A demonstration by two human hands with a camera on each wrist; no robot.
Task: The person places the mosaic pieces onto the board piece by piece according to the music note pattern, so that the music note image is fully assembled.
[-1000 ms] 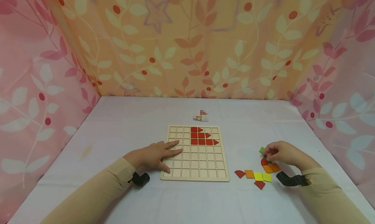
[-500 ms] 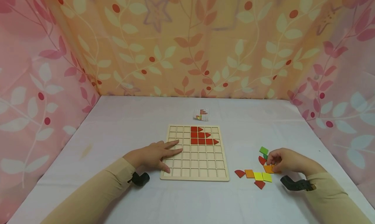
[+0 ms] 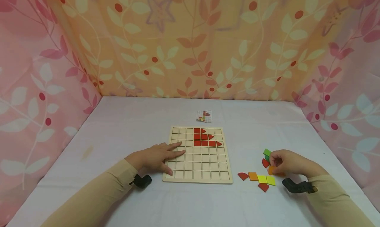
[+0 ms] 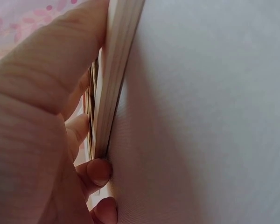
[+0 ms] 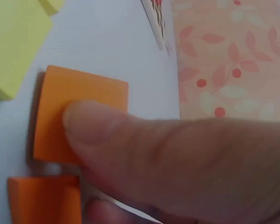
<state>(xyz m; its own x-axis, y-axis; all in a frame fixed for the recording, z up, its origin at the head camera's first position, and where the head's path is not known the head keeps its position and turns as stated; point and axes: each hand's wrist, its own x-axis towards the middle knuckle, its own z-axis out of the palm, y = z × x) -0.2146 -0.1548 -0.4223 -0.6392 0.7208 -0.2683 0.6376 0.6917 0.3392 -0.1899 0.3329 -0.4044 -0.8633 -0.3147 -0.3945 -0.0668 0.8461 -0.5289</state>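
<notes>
Far left of head view: pink leaf-print cloth [image 3: 26,88]. Lower left: tan left sleeve [image 3: 95,194], black wrist camera [image 3: 142,181] at its cuff. Next, left hand [image 3: 157,156] — fingers spread over left edge of grid board; in left wrist view, thumb against its pale side, upper left. Centre: grid board [image 3: 193,181], flat on white table [image 3: 118,204]. In its top three rows, red pieces [image 3: 205,143]: one square plus point, two plus point, three plus point. Just above, small printed card [image 3: 204,116].

Right of centre, lower part of frame: red quarter-round [image 3: 243,176], orange square [image 3: 253,176], two yellow squares [image 3: 262,178] side by side, red fan-shaped piece [image 3: 263,187] just below. Slightly farther right and higher: green square [image 3: 267,152], darker green piece [image 3: 267,158], another red piece [image 3: 265,163].

Then right hand [image 3: 289,161], fingers bent, thumb on orange tile [image 5: 84,86] at left-middle of right wrist view; second orange tile [image 5: 51,200] near, lower left. Pinching or merely touching — cannot tell, fingertips mostly hidden. Lower right: right sleeve [image 3: 335,200].
</notes>
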